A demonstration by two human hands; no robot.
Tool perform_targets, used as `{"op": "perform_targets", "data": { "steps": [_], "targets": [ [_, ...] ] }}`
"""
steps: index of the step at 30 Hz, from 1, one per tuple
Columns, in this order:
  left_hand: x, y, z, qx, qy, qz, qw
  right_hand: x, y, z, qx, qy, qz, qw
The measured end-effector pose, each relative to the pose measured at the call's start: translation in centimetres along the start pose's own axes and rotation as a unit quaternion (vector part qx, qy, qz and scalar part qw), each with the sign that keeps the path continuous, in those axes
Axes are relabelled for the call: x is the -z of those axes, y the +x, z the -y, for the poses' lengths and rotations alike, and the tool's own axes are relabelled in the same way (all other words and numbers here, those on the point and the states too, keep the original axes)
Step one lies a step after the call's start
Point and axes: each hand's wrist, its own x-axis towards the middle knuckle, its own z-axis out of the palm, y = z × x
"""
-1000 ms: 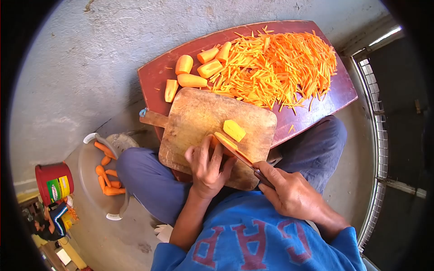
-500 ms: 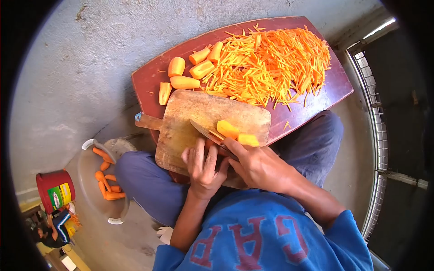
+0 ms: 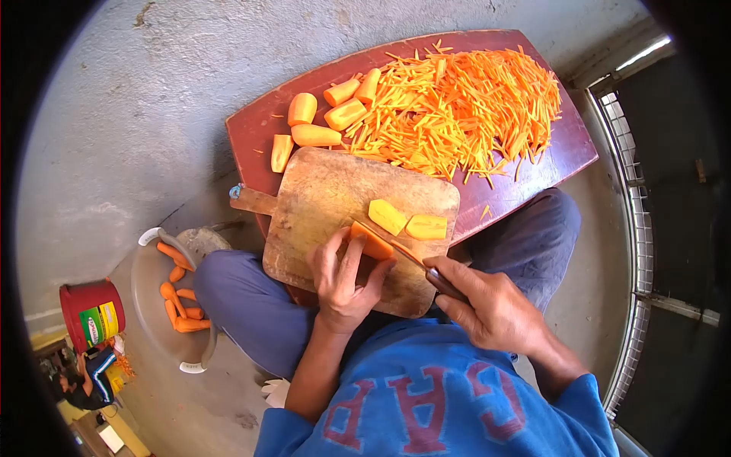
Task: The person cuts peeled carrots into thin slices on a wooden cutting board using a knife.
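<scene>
My left hand (image 3: pixel 345 282) is closed on a carrot piece (image 3: pixel 371 242), holding it down on the wooden cutting board (image 3: pixel 320 202). In my right hand (image 3: pixel 495 305) is a knife (image 3: pixel 442 282), gripped by its dark handle. Its blade lies along the upper right side of the carrot piece. Just beyond the blade, two flat carrot slices (image 3: pixel 387 217) rest on the board. Behind the board a big heap of carrot sticks (image 3: pixel 464 107) covers much of the red table (image 3: pixel 259 122). Several peeled carrot chunks (image 3: pixel 316 135) lie left of the heap.
Down on the left, a grey tub (image 3: pixel 145 282) holds several carrots (image 3: pixel 190 325). A red bucket (image 3: pixel 72 316) stands beyond it, near another person (image 3: pixel 95 381) at the lower left. The wall (image 3: pixel 152 114) runs behind the table. A dark door (image 3: pixel 678 190) is at the right.
My right hand has moved right and slightly down, drawing the knife back across the carrot piece. More of that piece shows now. My left hand stays nearly in place.
</scene>
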Motion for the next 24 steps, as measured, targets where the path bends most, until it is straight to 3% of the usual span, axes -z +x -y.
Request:
{"op": "perform_targets", "data": {
  "steps": [24],
  "targets": [
    [0.1, 0.1, 0.3, -0.011, 0.007, 0.0, 1.0, -1.1, -0.4, 1.1, 0.02, -0.061, 0.012, 0.998]
  ]
}}
